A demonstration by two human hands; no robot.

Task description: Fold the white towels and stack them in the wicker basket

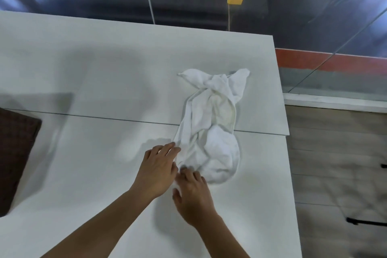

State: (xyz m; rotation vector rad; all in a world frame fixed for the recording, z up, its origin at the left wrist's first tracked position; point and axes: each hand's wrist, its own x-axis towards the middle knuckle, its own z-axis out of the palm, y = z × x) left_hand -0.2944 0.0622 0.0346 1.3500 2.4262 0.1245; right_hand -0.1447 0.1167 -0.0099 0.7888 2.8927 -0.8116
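Dark basket [16, 153] left of towel [211, 132]

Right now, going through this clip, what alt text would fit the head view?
A crumpled, unfolded white towel lies on a white table, with both hands at its near left edge: the left hand touches the cloth with extended fingers, and the right hand has its fingertips at the hem. A dark woven basket shows partly at the table's left edge.

Bare forearms [94, 226] lead to a bare left hand [158, 168] and bare right hand [193, 197].
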